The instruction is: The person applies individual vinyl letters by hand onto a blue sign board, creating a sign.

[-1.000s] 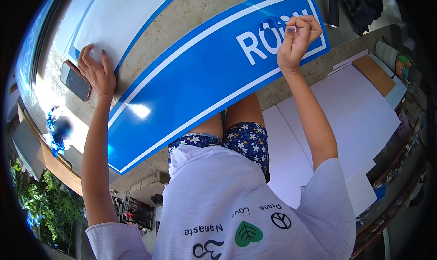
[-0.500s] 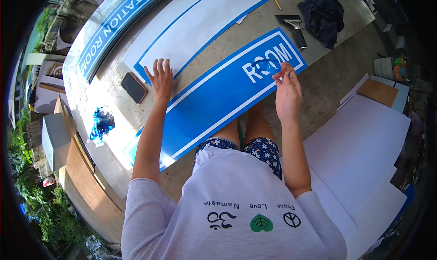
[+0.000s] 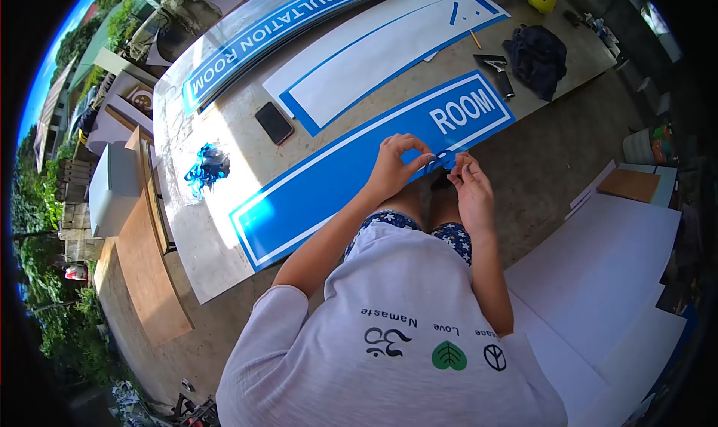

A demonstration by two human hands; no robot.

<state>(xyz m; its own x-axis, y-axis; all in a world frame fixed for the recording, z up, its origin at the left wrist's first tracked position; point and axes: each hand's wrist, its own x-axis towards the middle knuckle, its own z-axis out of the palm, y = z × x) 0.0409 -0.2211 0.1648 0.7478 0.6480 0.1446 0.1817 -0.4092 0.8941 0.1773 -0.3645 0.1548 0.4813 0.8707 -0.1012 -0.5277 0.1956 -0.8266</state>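
A long blue sign point(image 3: 336, 174) with a white border and the word ROOM lies across the near side of the table. Over its near edge, my left hand point(image 3: 400, 164) is closed, thumb and fingers pinched at a small curled scrap of blue film point(image 3: 446, 158). On the scrap's other side my right hand point(image 3: 473, 188) is closed too, its fingertips pinching the film. My hands are close together but not touching. A heap of crumpled blue film scraps point(image 3: 206, 170) sits on the left part of the table.
The table point(image 3: 213, 274) also bears a phone point(image 3: 274, 123), a white and blue panel point(image 3: 374, 57), a CONSULTATION ROOM sign point(image 3: 288, 34), a black squeegee point(image 3: 496, 74), a pencil point(image 3: 476, 40) and a dark cloth point(image 3: 535, 60). White sheets point(image 3: 598, 255) lie at the right.
My left hand has left the table and moved right to the blue film scrap. My right hand has come down towards the sign's near edge with the scrap. The view has shifted.
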